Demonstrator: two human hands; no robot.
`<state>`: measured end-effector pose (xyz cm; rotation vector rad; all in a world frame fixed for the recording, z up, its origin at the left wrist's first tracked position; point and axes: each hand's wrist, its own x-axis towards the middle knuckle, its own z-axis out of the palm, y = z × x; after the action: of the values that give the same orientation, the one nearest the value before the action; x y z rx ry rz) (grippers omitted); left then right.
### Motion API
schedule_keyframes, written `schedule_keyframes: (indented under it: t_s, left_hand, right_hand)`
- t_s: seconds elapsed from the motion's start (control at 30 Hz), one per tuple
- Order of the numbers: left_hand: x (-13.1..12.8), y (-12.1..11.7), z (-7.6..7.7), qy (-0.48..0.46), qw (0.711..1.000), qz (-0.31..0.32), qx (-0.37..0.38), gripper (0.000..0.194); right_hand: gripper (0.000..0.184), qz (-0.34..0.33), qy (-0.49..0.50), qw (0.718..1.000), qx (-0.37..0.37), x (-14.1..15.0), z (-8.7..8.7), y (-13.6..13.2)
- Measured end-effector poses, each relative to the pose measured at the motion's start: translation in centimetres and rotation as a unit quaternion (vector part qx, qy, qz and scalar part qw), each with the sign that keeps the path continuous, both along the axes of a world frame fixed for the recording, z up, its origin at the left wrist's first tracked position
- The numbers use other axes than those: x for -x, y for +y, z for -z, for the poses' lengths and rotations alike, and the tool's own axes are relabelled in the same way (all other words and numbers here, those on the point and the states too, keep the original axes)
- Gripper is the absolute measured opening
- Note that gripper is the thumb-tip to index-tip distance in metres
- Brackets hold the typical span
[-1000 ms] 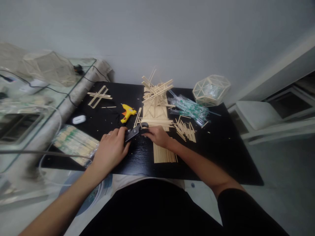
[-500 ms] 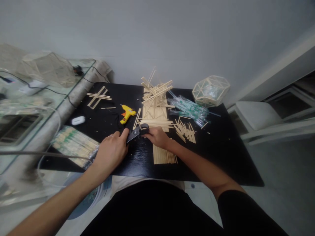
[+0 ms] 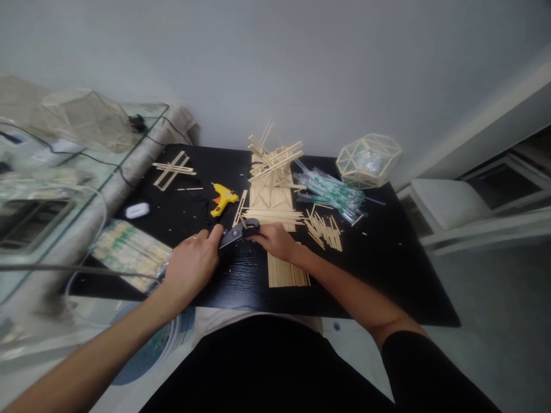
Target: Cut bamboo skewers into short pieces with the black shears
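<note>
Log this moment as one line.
left hand: holds grey metal hand tool | right hand: at tool's curved end | nearby: yellow plastic glue gun, row of pale wooden sticks

I hold the cutter (image 3: 232, 236), a dark grey metal tool with round rivets and a black, curved head, slantwise over the middle of the table (image 3: 379, 275). Its head points up and to the right; its handle end is mostly covered by my grip. At the head I have a stick (image 3: 242, 219), thin and pale, one short end jutting up and leaning slightly left, the rest hidden from me.
</note>
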<state>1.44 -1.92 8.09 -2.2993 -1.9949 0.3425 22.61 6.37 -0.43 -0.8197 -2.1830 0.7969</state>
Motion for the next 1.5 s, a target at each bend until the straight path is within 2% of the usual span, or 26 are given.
schedule_keyframes:
  t_s: [0.13,0.27,0.33,0.4,0.47,0.6,0.73,0.83,0.9,1.03,1.13,1.2,1.37,1.5]
  left_hand:
    - [1.4,0.3,0.3,-0.037,0.998,0.014,-0.050,0.030]
    - [3.6,0.4,0.8,-0.116,0.988,-0.029,-0.094,0.037]
    - [4.5,0.2,1.3,-0.174,0.980,-0.048,-0.078,0.036]
    - [4.9,-0.1,1.9,-0.240,0.969,-0.045,-0.039,0.032]
    - [4.9,-0.4,2.5,-0.292,0.956,-0.036,0.000,0.030]
    - [4.0,-0.9,3.0,-0.332,0.940,-0.060,0.052,0.041]
    - [3.3,-1.2,3.1,-0.370,0.924,-0.048,0.084,0.048]
    - [3.2,-1.3,3.2,-0.397,0.911,-0.041,0.103,0.052]
    - [3.0,-1.4,3.4,-0.410,0.904,-0.035,0.117,0.055]
    - [2.3,-1.4,3.7,-0.435,0.891,-0.020,0.129,0.055]
    - [1.4,-1.3,3.8,-0.448,0.882,-0.011,0.144,0.056]
    - [0.8,-1.3,3.9,-0.449,0.881,-0.002,0.146,0.056]
    - [-0.5,-1.3,4.0,-0.421,0.897,0.005,0.137,0.058]
    - [-1.3,-1.4,4.1,-0.415,0.900,0.010,0.132,0.057]
  right_hand:
    - [0.013,-0.026,0.013,0.999,0.044,-0.5,-1.4,0.6]
    - [0.008,-0.004,0.017,0.991,0.133,-1.0,-2.2,0.9]
    - [0.004,0.013,-0.021,0.984,0.174,-0.8,-2.0,0.7]
    - [0.008,0.026,-0.066,0.978,0.196,-0.1,-1.5,0.2]
    - [0.016,0.037,-0.092,0.976,0.193,0.8,-1.0,-0.3]
    - [0.020,0.056,-0.132,0.978,0.151,2.4,-0.4,-0.9]
    - [0.019,0.070,-0.156,0.977,0.124,2.8,-0.8,-1.1]
    - [0.021,0.073,-0.099,0.984,0.126,2.2,-1.7,-1.9]
    - [0.026,0.063,-0.027,0.981,0.184,1.6,-2.2,-3.0]
    - [0.029,0.034,0.116,0.920,0.373,0.7,-2.5,-5.8]
    - [0.034,0.045,0.181,0.885,0.426,0.3,-2.2,-7.6]
    - [0.032,0.067,0.188,0.887,0.417,0.1,-2.0,-8.4]
    - [0.031,0.142,0.151,0.922,0.328,-0.3,-1.8,-9.2]
    - [0.035,0.166,0.159,0.929,0.291,-0.9,-1.5,-9.6]
